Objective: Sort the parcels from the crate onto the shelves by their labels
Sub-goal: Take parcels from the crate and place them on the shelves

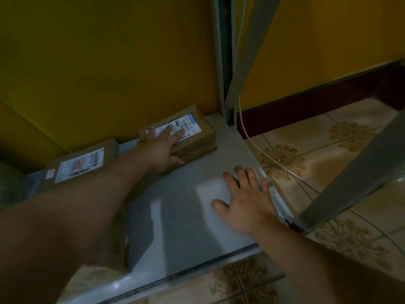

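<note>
The left grip [162, 148], a bare hand at the end of an outstretched arm, lies on the top parcel [202, 133], a brown cardboard box at the back of the grey shelf [186, 216]. Its fingers are stretched straight across the white label [189, 125] stuck on the lid, and its thumb rests against the near side of the stack; the grip is released, pressing and not clenched. This box sits on a second brown parcel [197, 153] of much the same outline, their edges nearly flush, and both stand just in front of the yellow wall [109, 62], near the shelf's grey upright post [225, 62].

The right grip [247, 200] is also released: palm down, fingers spread, flat on the bare shelf close to its right edge, well apart from the boxes and grasping nothing.

Further left another flat parcel [81, 163] lies on the shelf with a white printed label facing up, apart from the stack; its text is too blurred to read.

To the right of the shelf, patterned beige floor tiles [328, 139] show, with a white cable [252, 139] running down from beside the post and across them
</note>
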The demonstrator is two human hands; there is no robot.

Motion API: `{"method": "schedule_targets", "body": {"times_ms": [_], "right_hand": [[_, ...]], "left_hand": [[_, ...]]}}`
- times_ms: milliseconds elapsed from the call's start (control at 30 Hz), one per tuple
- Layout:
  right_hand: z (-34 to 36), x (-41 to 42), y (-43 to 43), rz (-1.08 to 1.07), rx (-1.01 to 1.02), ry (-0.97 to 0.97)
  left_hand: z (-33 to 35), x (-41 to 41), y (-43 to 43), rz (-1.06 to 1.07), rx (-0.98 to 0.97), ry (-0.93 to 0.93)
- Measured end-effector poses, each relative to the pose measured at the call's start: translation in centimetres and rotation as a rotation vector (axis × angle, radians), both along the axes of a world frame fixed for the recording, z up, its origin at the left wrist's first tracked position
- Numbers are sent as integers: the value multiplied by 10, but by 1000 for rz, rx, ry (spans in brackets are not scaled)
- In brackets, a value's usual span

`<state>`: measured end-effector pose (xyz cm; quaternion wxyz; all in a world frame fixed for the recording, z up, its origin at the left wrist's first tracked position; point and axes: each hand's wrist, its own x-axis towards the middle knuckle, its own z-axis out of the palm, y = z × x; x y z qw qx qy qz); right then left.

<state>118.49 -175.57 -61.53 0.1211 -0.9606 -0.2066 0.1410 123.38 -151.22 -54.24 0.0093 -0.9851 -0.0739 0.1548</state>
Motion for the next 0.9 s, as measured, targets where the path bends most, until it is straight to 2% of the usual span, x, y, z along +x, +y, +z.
{"method": "schedule_targets", "body": {"times_ms": [200,567,767,900], "right_hand": [[1,0,-1,2,6,28],[-1,-1,0,-7,15,-6],[-2,-2,0,-16,4,-6],[1,-5,2,-1,-35,-19]], "left_hand": [[-2,7,15,-66,25,30],[21,-7,0,28,-35,-21],[61,-77,15,32,-36,-72],[80,-149,46,264,12,-102]]}}
